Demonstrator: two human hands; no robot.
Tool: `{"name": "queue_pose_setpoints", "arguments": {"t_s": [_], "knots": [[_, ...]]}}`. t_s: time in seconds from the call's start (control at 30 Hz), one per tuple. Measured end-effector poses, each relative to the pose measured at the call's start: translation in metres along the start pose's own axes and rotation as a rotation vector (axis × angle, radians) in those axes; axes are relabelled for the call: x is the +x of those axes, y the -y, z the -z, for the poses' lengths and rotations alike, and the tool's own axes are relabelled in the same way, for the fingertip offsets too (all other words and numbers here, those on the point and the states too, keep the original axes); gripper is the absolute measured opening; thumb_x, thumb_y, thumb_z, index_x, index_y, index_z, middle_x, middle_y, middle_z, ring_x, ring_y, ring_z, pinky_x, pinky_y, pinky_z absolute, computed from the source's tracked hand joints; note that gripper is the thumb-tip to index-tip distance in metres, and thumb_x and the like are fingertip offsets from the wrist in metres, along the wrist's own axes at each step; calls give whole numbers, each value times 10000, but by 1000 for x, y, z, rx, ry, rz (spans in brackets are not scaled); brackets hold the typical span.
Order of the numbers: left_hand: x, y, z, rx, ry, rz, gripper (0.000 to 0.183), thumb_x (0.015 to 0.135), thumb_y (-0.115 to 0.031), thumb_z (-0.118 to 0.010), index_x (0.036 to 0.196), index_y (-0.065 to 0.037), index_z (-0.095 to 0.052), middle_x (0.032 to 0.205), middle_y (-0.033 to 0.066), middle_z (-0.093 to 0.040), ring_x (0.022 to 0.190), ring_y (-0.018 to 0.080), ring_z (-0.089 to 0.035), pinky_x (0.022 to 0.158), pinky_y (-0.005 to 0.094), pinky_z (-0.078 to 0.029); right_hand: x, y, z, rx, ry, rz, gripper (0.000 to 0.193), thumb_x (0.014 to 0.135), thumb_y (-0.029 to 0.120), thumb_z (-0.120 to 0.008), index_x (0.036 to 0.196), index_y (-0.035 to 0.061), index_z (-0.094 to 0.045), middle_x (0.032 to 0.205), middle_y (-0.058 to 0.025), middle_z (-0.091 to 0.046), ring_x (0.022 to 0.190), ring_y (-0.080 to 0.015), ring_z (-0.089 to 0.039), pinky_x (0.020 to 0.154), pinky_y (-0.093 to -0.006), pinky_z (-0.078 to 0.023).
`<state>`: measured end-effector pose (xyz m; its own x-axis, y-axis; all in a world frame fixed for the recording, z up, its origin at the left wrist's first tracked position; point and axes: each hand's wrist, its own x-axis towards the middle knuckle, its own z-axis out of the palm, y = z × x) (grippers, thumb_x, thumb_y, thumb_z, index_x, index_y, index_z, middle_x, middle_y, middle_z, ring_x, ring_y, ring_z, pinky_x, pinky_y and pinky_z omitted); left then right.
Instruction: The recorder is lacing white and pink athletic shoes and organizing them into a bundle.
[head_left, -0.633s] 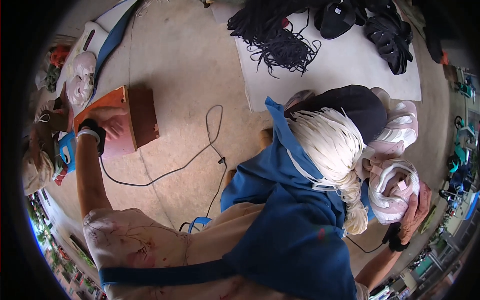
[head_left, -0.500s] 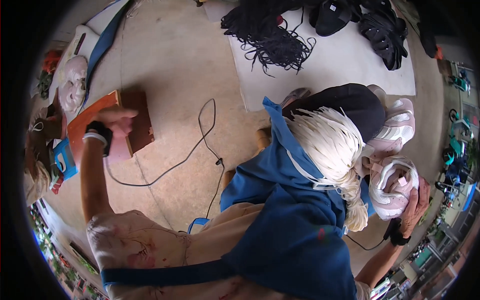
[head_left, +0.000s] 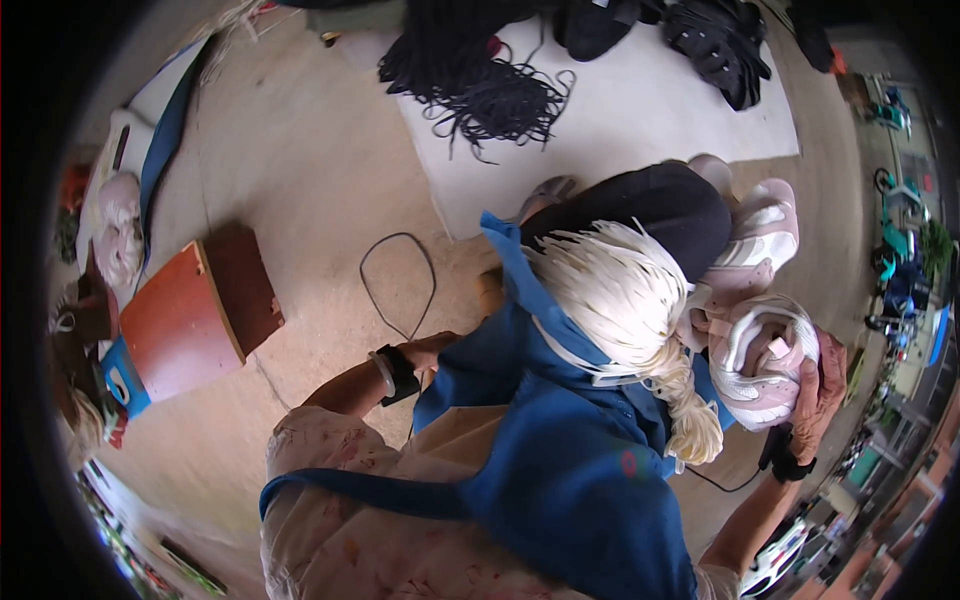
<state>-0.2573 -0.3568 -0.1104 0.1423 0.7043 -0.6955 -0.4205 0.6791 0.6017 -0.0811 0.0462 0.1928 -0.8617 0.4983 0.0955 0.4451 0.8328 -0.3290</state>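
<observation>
My right hand grips the side of a pink and white sneaker at the right, its opening facing up. Another pink and white sneaker sits just beyond, by my dark-clad knee. Across my lap, on a blue apron, lies a tied bundle of white laces, its loose ends fanned toward the far left and its twisted tail toward me. My left hand, with a band at the wrist, is at the apron's left edge; its fingers are blurred and partly hidden.
A reddish-brown wooden box stands on the floor at left, beside a blue object. A thin dark cable loops over the floor. Farther off, black laces and black shoe pieces lie on a white sheet.
My left hand has come back from over the wooden box to the apron's left edge. My right hand stays on the sneaker. The whole view has shifted slightly.
</observation>
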Motion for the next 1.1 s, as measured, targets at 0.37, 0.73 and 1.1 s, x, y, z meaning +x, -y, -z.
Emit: {"name": "queue_pose_setpoints", "arguments": {"t_s": [0.37, 0.73, 1.1], "knots": [[100, -59, 47, 136, 180, 20, 470, 978, -338, -392, 1365, -72, -398, 1366, 94, -440, 1156, 169, -519, 987, 268, -402, 19, -26, 9, 44, 114, 79, 672, 789, 528, -633, 1133, -50, -605, 1108, -193, -552, 1029, -316, -541, 900, -374, -419], [292, -294, 61, 237, 555, 93, 445, 985, -311, -375, 1357, -67, -389, 1351, 104, -450, 1184, 185, -500, 1006, 299, -405, 45, -47, 16, 120, 77, 96, 495, 691, 404, -744, 1075, 96, -685, 1092, -91, -621, 743, -164, -477, 653, -295, -396], [210, -394, -68, 241, 870, 2, 421, 992, -283, -358, 1349, -62, -380, 1335, 114, -460, 1212, 201, -481, 1025, 330, -407, 15, -10, -20, 26, -279, 113, 409, 770, 350, -680, 1048, 52, -651, 938, -109, -585, 755, -251, -541, 661, -349, -459]]}}
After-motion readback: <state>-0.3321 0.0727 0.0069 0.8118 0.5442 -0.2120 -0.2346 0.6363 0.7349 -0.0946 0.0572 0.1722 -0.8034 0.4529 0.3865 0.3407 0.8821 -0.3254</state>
